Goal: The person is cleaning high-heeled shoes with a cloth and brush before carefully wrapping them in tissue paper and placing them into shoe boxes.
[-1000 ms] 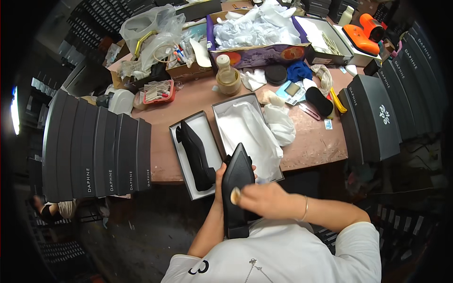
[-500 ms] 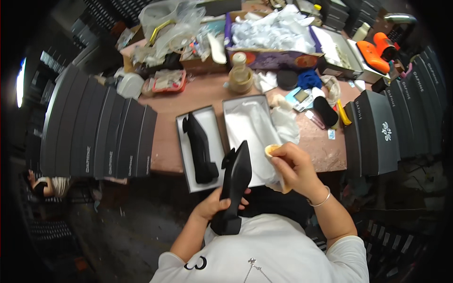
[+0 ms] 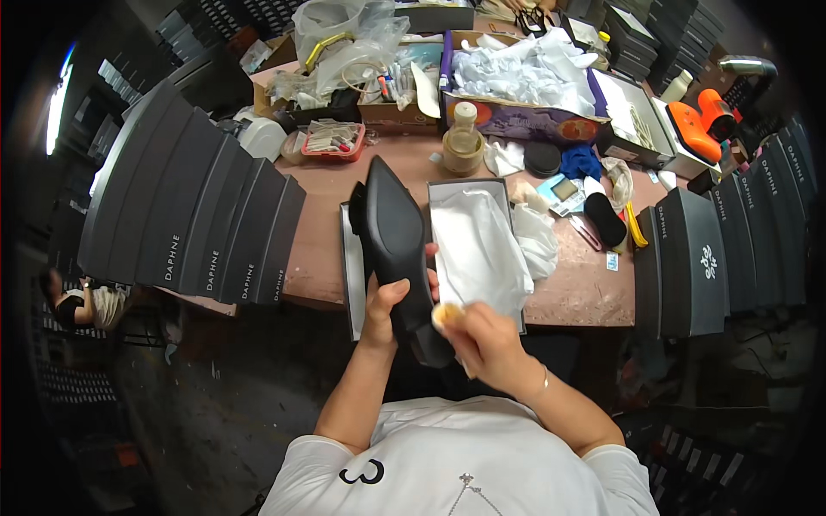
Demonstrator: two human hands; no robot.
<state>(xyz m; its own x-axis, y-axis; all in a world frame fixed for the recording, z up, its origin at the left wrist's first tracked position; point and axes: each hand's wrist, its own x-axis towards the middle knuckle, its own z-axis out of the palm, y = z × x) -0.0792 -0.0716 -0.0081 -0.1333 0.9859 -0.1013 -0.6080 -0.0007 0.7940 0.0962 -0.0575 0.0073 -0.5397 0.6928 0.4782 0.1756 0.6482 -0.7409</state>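
My left hand (image 3: 382,314) grips a black pointed-toe shoe (image 3: 396,224) round its middle, thumb across the sole. The sole faces me and the toe points away. Pinched in my right hand (image 3: 497,348) is a small cream-coloured pad or folded cloth (image 3: 446,316) with a yellowish stain. It is close beside the shoe's heel end; whether they touch I cannot tell. Behind the shoe lies one half of a grey shoe box (image 3: 353,292), its inside mostly hidden. The other box half (image 3: 469,184) holds white tissue paper (image 3: 477,245).
Dark shoe boxes stand in rows at left (image 3: 206,215) and right (image 3: 697,258). Behind are a glue-type bottle in a holder (image 3: 463,146), a red tray of small sticks (image 3: 334,142), a carton of crumpled paper (image 3: 516,112), a blue cloth (image 3: 582,162) and an orange tool (image 3: 691,131).
My left hand has raised the shoe up and away from me, over the left box half, hiding the shoe seen there. My right hand has moved left and nearer, bringing the pad to the heel end.
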